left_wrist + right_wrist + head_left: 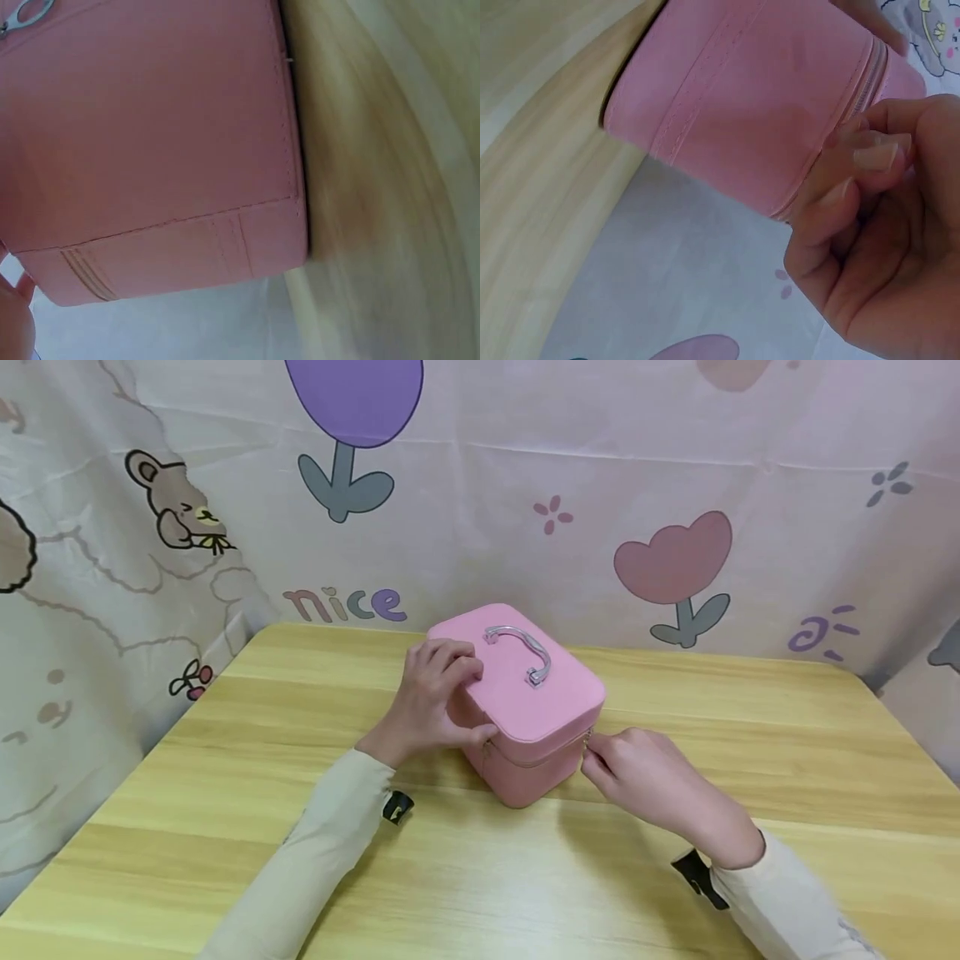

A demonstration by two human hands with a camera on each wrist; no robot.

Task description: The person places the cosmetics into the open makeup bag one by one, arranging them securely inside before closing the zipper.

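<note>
A pink cosmetic case (517,693) with a silver handle (521,647) stands closed on the wooden table, one corner toward me. My left hand (438,693) holds its left side, bent fingers over the lid's edge and thumb by the front corner. Along the seam below the lid runs a zipper (870,79). At its right side my right hand (637,777) pinches the zipper pull, mostly hidden by the fingers. In the right wrist view that hand's fingers (877,157) curl against the zipper line. Another metal zipper pull (28,13) shows in the left wrist view.
The case stands on a light wood-grain table (300,710). Behind it and to the left hangs a pale printed cloth (495,543). Black clips (397,807) sit at both sleeve cuffs.
</note>
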